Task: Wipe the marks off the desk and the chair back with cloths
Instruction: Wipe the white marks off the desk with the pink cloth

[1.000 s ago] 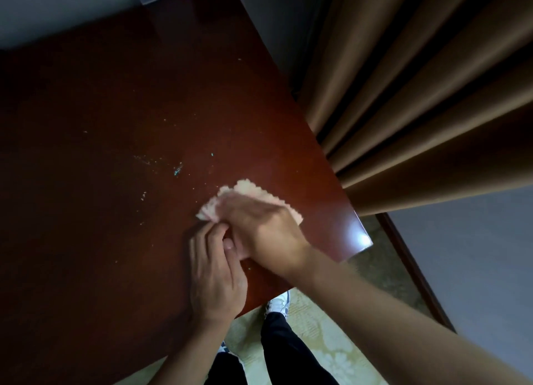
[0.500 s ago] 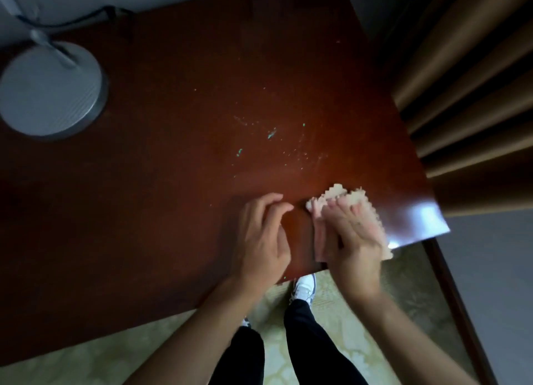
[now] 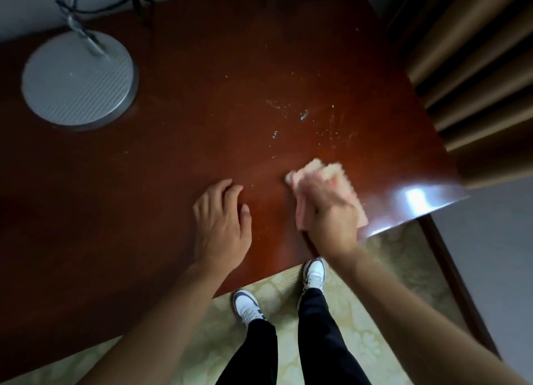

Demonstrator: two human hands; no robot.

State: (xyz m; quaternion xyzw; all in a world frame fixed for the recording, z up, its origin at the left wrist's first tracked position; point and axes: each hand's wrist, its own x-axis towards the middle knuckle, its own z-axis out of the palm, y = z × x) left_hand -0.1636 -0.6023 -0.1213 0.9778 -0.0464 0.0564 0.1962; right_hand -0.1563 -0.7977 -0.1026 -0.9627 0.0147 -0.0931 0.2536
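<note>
Dark red wood makes up the desk [image 3: 173, 182], seen from the head camera. Near its front right corner the right hand [image 3: 328, 208] presses flat on a pink cloth [image 3: 323, 172], blurred. Just left of the cloth, the left hand [image 3: 220, 220] rests on the desk, fingers relaxed, holding nothing. Pale marks [image 3: 304, 115] lie behind the cloth; a lamp base [image 3: 78, 76] stands far left.

Pink cloth [image 3: 340, 172] flat on speckled reddish desk [image 3: 202, 125]
</note>
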